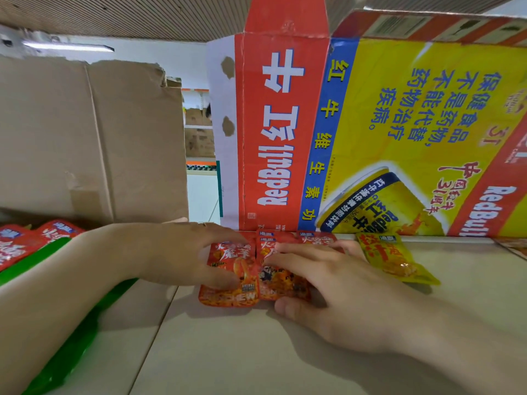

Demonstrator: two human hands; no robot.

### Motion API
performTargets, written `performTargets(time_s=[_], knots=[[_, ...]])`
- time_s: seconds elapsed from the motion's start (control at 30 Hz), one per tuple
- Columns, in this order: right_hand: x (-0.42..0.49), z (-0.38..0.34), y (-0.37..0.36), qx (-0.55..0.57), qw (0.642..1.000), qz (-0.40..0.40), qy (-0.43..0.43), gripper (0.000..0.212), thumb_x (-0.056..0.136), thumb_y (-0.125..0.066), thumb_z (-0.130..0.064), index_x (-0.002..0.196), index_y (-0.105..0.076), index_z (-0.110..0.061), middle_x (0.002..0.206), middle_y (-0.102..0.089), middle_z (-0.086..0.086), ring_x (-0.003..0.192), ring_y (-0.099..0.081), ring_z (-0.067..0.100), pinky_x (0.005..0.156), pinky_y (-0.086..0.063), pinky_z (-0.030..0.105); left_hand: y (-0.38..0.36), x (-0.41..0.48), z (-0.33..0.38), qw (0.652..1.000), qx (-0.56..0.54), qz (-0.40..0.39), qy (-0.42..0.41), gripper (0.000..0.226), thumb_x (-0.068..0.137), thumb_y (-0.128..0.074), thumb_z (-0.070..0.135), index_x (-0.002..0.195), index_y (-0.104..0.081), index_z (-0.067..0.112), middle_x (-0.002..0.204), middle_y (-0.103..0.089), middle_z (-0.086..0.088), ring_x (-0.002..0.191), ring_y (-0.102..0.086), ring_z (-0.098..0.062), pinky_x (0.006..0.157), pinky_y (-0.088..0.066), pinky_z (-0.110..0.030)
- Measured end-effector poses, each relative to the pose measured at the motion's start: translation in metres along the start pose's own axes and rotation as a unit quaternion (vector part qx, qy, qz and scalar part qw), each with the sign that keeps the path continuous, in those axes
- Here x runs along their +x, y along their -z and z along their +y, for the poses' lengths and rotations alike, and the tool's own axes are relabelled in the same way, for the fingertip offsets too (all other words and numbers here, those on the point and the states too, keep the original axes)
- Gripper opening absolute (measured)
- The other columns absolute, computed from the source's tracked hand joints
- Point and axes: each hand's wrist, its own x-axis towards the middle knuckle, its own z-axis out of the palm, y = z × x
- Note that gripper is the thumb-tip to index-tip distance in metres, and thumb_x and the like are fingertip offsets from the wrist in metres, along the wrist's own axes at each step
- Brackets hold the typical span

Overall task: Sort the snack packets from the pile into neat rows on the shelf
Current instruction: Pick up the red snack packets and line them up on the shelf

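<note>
Left hand [185, 252] flat and open on one red packet [225, 259], right hand [328, 286] flat on the second red packet [285, 280], squaring them on the shelf [228, 352]. If I push unevenly they could ride over each other, or shove the yellow packet [393, 260] just right of my fingers. Beyond my fingertips the Red Bull box [285, 138] and brown box [85, 138] hide their contents; the pile [17, 243] sits left of my left wrist.

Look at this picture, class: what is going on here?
A person is lining up snack packets on a shelf. The left hand rests on the left red packet, the right hand on the right red packet beside it. More red packets lie behind, against a Red Bull carton; a yellow packet lies to the right.
</note>
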Motion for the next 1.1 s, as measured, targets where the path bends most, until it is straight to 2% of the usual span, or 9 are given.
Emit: performTargets(time_s=[0.13,0.27,0.4,0.47,0.57,0.7,0.8,0.87,1.1], knots=[[-0.001,0.0,0.001,-0.003,1.0,0.003,0.004,0.064,0.086,-0.032,-0.071,0.145,-0.023,-0.048,0.155,-0.019,-0.03,0.142,-0.011,-0.008,0.116,-0.007,0.035,-0.003,0.004,-0.005,0.999,0.021,-0.03,0.01,0.069,0.091,-0.056,0.056,0.15,-0.022,0.046,0.153,-0.03,0.023,0.139,-0.028,0.001,0.109,-0.016,-0.019],[-0.001,0.0,0.0,0.0,1.0,0.009,0.007,0.064,0.084,-0.03,-0.072,0.144,-0.024,-0.048,0.154,-0.02,-0.031,0.142,-0.013,-0.007,0.115,-0.008,0.036,-0.005,0.008,-0.014,1.0,0.005,-0.02,-0.001,0.068,0.089,-0.058,0.059,0.147,-0.025,0.049,0.151,-0.034,0.023,0.137,-0.031,0.0,0.114,-0.019,-0.022],[-0.002,0.0,0.001,-0.002,1.0,0.015,0.007,0.06,0.091,-0.038,-0.069,0.144,-0.023,-0.048,0.154,-0.018,-0.031,0.142,-0.01,-0.008,0.115,-0.007,0.036,0.0,0.007,-0.017,0.997,-0.069,-0.042,-0.011,0.062,0.075,-0.054,0.078,0.132,-0.034,0.062,0.139,-0.041,0.032,0.126,-0.041,0.004,0.109,-0.033,-0.021],[-0.003,0.0,0.002,0.002,0.999,0.032,0.007,0.063,0.088,-0.034,-0.073,0.144,-0.024,-0.047,0.155,-0.017,-0.03,0.141,-0.009,-0.009,0.114,-0.007,0.034,0.004,0.004,-0.015,0.995,-0.102,-0.01,-0.021,0.062,0.063,-0.046,0.091,0.12,-0.035,0.071,0.131,-0.045,0.038,0.123,-0.045,0.008,0.105,-0.038,-0.02],[-0.003,0.001,0.007,0.002,0.997,0.073,0.0,0.074,0.079,-0.019,-0.078,0.145,-0.023,-0.046,0.156,-0.014,-0.031,0.142,-0.01,-0.008,0.114,-0.009,0.035,0.01,0.0,-0.005,0.996,-0.068,0.039,-0.045,0.067,0.068,-0.035,0.09,0.131,-0.029,0.069,0.126,-0.041,0.042,0.123,-0.042,0.01,0.104,-0.034,-0.018],[-0.003,0.0,0.017,0.009,0.989,0.148,-0.02,0.07,0.083,-0.022,-0.071,0.147,-0.021,-0.044,0.156,-0.013,-0.029,0.144,-0.012,-0.003,0.115,-0.014,0.044,0.011,-0.009,0.019,0.985,0.079,0.138,-0.072,0.081,0.072,-0.013,0.09,0.145,-0.017,0.054,0.146,-0.026,0.037,0.136,-0.024,0.007,0.113,-0.018,-0.021],[-0.007,-0.003,0.027,0.019,0.977,0.205,-0.049,0.067,0.085,-0.029,-0.067,0.147,-0.027,-0.041,0.157,-0.019,-0.026,0.144,-0.016,0.001,0.116,-0.017,0.048,0.009,-0.014,0.031,0.961,0.11,0.228,-0.114,0.067,0.085,-0.027,0.076,0.138,-0.046,0.04,0.142,-0.049,0.022,0.132,-0.046,-0.006,0.112,-0.038,-0.039],[-0.011,-0.007,0.034,0.018,0.971,0.23,-0.065,0.064,0.087,-0.035,-0.062,0.147,-0.031,-0.039,0.157,-0.022,-0.023,0.144,-0.019,0.004,0.115,-0.019,0.051,0.011,-0.018,0.041,0.952,0.129,0.252,-0.12,0.06,0.091,-0.035,0.067,0.133,-0.055,0.03,0.14,-0.056,0.01,0.13,-0.052,-0.015,0.105,-0.045,-0.051],[-0.043,-0.031,0.05,-0.041,0.953,0.282,-0.107,0.066,0.085,-0.024,-0.064,0.145,-0.034,-0.038,0.157,-0.025,-0.019,0.144,-0.02,0.006,0.114,-0.016,0.046,0.031,-0.057,0.07,0.938,0.136,0.297,-0.118,0.061,0.092,-0.021,0.064,0.135,-0.051,0.032,0.147,-0.049,0.007,0.136,-0.044,-0.019,0.106,-0.038,-0.057]])
